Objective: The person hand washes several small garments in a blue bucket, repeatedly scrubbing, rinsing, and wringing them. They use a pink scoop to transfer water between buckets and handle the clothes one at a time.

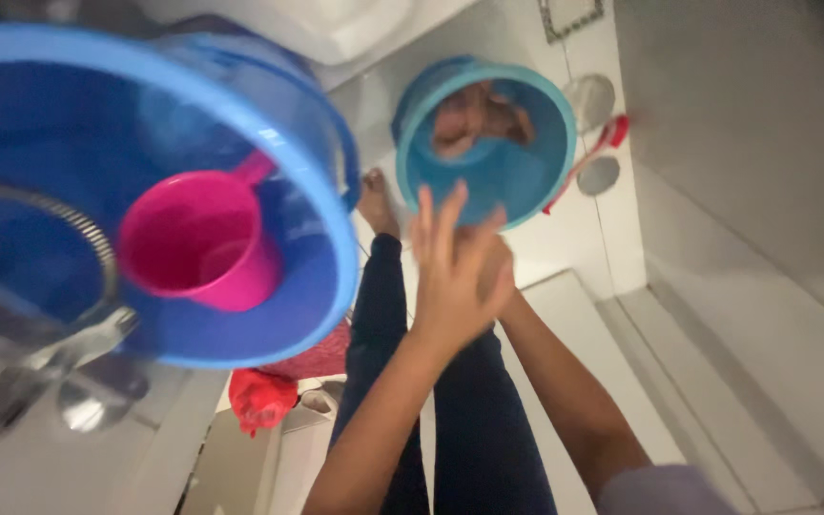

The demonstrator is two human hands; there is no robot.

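My left hand [445,272] is raised over my legs with its fingers spread, holding nothing, and it lies against my right hand [500,272]. The right hand is mostly hidden behind the left, so I cannot make out its fingers. Just beyond the fingertips, a small teal bucket [517,181] stands on the floor with water in it that mirrors a blurred shape. At the left, close to the camera, is a large blue bucket [321,172] of water with a pink scoop mug [197,243] floating in it.
A metal tap [45,367] and a ribbed hose [69,219] hang over the blue bucket. A red-handled brush [591,157] and two round floor drains [591,98] lie right of the teal bucket. A red cloth [261,399] sits below the blue bucket. Pale tiled steps run along the right.
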